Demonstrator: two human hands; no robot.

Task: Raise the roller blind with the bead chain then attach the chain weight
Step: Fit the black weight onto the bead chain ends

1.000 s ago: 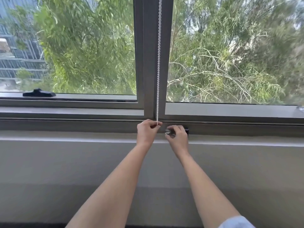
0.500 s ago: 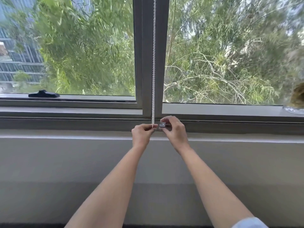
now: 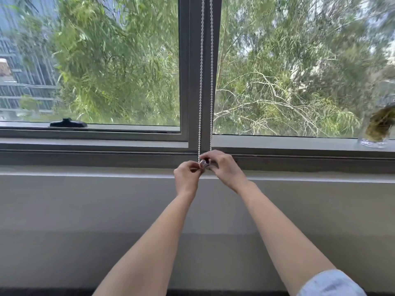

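Note:
A white bead chain [image 3: 200, 82] hangs as two strands down the grey window mullion [image 3: 195, 71]. Its lower end meets both hands at the sill. My left hand [image 3: 187, 177] pinches the left strand's bottom between thumb and fingers. My right hand [image 3: 226, 169] holds a small silver chain weight [image 3: 204, 163] against the chain, fingers curled over it. The right strand [image 3: 211, 82] runs down behind my right hand's fingers. The roller blind itself is out of view above.
A grey window frame and sill [image 3: 85, 144] run across the view, with a plastered wall [image 3: 85, 210] below. A black window latch [image 3: 68, 123] sits at the left. A clear glass vase [image 3: 373, 133] with moss stands on the sill at far right.
My right hand lifted the silver weight from the lower sill track up to the chain's end by my left hand. A second chain strand now shows apart from the first.

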